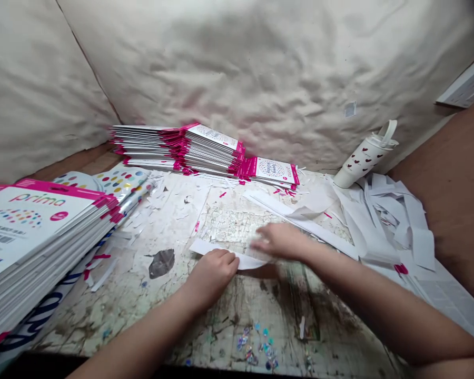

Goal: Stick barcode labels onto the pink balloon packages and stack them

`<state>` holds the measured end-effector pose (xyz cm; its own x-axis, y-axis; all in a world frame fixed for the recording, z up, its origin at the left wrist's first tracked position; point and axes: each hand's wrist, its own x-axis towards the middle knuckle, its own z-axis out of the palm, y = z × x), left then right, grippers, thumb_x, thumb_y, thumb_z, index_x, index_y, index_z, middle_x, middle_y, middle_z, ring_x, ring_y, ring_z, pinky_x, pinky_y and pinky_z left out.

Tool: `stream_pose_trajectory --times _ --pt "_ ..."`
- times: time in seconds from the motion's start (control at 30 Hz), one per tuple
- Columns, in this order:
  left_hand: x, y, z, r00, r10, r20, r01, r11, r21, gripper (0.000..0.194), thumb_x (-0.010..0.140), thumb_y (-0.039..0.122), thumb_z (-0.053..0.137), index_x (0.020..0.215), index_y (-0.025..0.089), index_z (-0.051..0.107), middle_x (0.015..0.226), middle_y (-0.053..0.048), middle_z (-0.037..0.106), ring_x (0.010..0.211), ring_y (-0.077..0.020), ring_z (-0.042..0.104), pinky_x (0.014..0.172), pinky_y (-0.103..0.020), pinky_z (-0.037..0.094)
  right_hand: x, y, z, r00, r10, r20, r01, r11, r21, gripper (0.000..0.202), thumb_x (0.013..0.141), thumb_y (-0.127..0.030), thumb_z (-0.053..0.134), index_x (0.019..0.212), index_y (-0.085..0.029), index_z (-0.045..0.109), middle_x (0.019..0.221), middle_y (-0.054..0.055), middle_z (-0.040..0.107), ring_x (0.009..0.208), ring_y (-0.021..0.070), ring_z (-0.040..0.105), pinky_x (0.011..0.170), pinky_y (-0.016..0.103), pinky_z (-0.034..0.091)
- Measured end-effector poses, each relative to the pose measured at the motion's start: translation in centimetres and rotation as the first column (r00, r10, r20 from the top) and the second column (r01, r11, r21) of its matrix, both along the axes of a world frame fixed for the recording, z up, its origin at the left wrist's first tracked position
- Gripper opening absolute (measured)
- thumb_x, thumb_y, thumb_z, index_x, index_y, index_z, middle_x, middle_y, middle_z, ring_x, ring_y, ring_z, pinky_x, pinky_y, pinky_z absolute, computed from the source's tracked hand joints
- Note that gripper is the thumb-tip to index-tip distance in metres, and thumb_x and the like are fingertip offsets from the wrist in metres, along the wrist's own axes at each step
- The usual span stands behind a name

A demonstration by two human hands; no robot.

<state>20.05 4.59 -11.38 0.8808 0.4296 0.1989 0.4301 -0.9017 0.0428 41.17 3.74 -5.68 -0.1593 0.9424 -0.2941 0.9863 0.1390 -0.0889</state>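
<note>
Near the middle of the worktable, a white paper strip (253,262) lies at a slant. My left hand (215,271) is closed over the strip's near edge, its curled fingers pressing it down, so the part beneath them is hidden. Just above the strip's right end is my right hand (282,241), blurred by motion, with fingers reaching left and somewhat apart. Nothing shows in those fingers. Behind the right hand lies a longer white strip (300,221), running diagonally across the table.
Stacks of pink-and-white printed packets (211,150) stand against the back wall. Another packet stack (43,231) fills the left side, on polka-dot packaging (122,179). At right are a heart-patterned tumbler (361,158) and curled paper scraps (398,221). Sequins (260,345) lie near the front edge.
</note>
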Motion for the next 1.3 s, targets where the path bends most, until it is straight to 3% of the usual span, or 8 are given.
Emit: stream_pose_trajectory --times 0.07,0.13,0.23,0.33,0.67,0.87,1.13,1.3 --pt "-0.5 0.0 -0.3 0.999 -0.006 0.05 0.007 1.0 -0.012 0.015 0.083 0.008 0.051 0.084 0.016 0.063 0.078 -0.006 0.064 0.077 -0.0188 0.06 0.07 -0.031 0.049 2.6 4.5 1.5 0.955 -0.242 0.174 0.243 0.97 0.015 0.041 0.084 -0.047 0.053 0.104 -0.013 0.066 0.1 0.017 0.068 0.088 0.0289 0.064 0.069 0.035 0.048" --pt "-0.6 0.3 -0.4 0.996 -0.026 0.086 0.027 1.0 -0.012 0.016 0.084 0.008 0.049 0.084 0.017 0.062 0.077 -0.006 0.062 0.077 -0.0183 0.059 0.068 -0.029 0.048 5.5 9.3 2.3 0.91 -0.335 0.243 0.331 0.942 0.059 0.037 0.082 -0.036 0.057 0.102 -0.006 0.065 0.099 0.023 0.066 0.09 0.0339 0.064 0.071 0.04 0.048" --pt "-0.6 0.8 -0.4 0.991 -0.035 0.133 0.036 0.999 -0.003 0.018 0.086 0.009 0.046 0.084 0.017 0.062 0.077 -0.005 0.061 0.076 -0.0175 0.057 0.067 -0.029 0.048 8.9 14.4 1.8 0.898 -0.35 0.267 0.316 0.935 0.162 0.06 0.074 -0.033 0.068 0.125 -0.006 0.05 0.119 0.026 0.056 0.108 0.0362 0.055 0.083 0.044 0.045" --pt "-0.6 1.1 -0.5 0.986 -0.05 0.16 0.051 0.999 -0.003 0.02 0.088 0.01 0.044 0.088 0.018 0.062 0.08 -0.005 0.059 0.077 -0.0168 0.057 0.068 -0.029 0.049 11.1 16.7 0.3 0.939 -0.233 0.251 0.191 0.965 0.182 0.084 0.064 -0.031 0.076 0.136 -0.014 0.037 0.131 0.019 0.049 0.119 0.0312 0.048 0.093 0.037 0.041" --pt "-0.8 1.2 -0.6 0.987 -0.046 0.151 0.053 0.998 -0.042 0.019 0.089 0.014 0.046 0.096 0.02 0.062 0.085 -0.006 0.059 0.082 -0.0181 0.056 0.071 -0.031 0.05 13.4 18.7 -1.8 0.983 -0.099 0.154 0.053 0.959 0.28 0.066 0.066 -0.017 0.061 0.13 -0.021 0.043 0.125 0.013 0.055 0.106 0.0309 0.057 0.082 0.036 0.047" --pt "-0.8 1.3 -0.9 0.99 -0.051 0.134 0.059 0.996 -0.059 0.018 0.085 0.012 0.051 0.097 0.019 0.062 0.086 -0.006 0.061 0.079 -0.021 0.057 0.065 -0.034 0.051 12.7 18.7 -1.4 0.993 -0.118 0.02 0.097 0.894 0.438 0.055 0.071 -0.006 0.046 0.123 -0.022 0.039 0.118 0.01 0.059 0.098 0.0251 0.059 0.08 0.036 0.046" --pt "-0.8 1.5 -0.9 0.984 -0.047 0.171 0.06 0.996 -0.07 0.019 0.085 0.011 0.05 0.096 0.02 0.062 0.084 -0.006 0.06 0.078 -0.0209 0.056 0.064 -0.034 0.051 13.4 19.5 -1.1 0.988 -0.13 -0.083 0.154 0.845 0.512 0.043 0.068 -0.003 0.045 0.107 -0.022 0.043 0.103 0.007 0.062 0.087 0.0229 0.058 0.072 0.033 0.045" --pt "-0.8 1.4 -2.0 0.973 -0.039 0.228 0.049 0.998 -0.04 0.022 0.088 0.012 0.042 0.094 0.019 0.062 0.086 -0.008 0.058 0.079 -0.0199 0.054 0.068 -0.034 0.049 13.7 20.0 -1.0 0.987 -0.128 -0.101 0.162 0.829 0.536 0.04 0.067 -0.002 0.046 0.102 -0.021 0.045 0.101 0.006 0.062 0.088 0.0224 0.058 0.072 0.031 0.045"
